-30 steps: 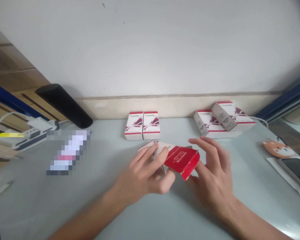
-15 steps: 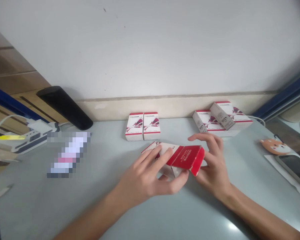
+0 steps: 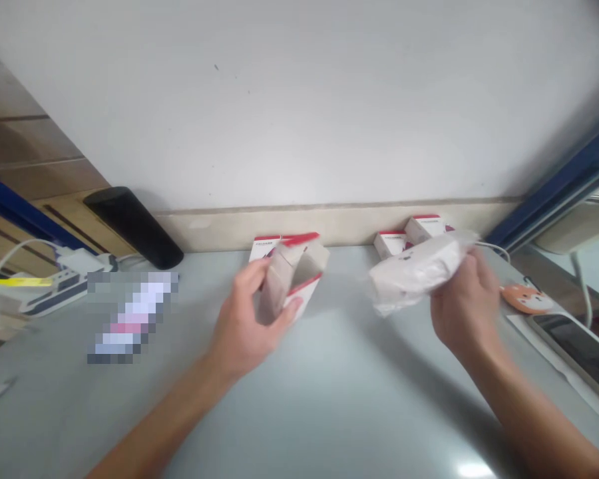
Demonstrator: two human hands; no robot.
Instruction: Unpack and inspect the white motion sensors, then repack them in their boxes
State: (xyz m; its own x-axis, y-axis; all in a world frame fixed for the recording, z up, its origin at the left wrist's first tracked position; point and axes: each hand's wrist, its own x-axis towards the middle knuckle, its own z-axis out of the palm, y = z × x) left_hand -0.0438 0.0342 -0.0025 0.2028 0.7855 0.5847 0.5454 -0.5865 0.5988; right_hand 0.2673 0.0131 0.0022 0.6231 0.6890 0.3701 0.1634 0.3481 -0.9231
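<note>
My left hand [image 3: 252, 326] grips a red-and-white cardboard box [image 3: 305, 293], fingers on one side and thumb on the other. The box is tilted with its flaps apart, and its inside shows as bare card. To the right, my right hand [image 3: 466, 299] is closed on one end of a white plastic-wrapped packet [image 3: 414, 269], held above the table. What is inside the wrapping cannot be made out. Behind the held box, more red-and-white boxes [image 3: 260, 247] stand against the wall, partly covered by it.
Other small boxes [image 3: 424, 227] are at the back right, partly behind the packet. On the left are a black cylinder [image 3: 134, 226], a power strip [image 3: 70, 286] and a blurred-out phone [image 3: 137, 319]. An orange animal-face item [image 3: 526, 298] and another phone [image 3: 574, 352] lie right.
My hands have moved apart. The white packet is now out of the box and in my right hand, away to the right. The box has turned, its opening facing up and right.
</note>
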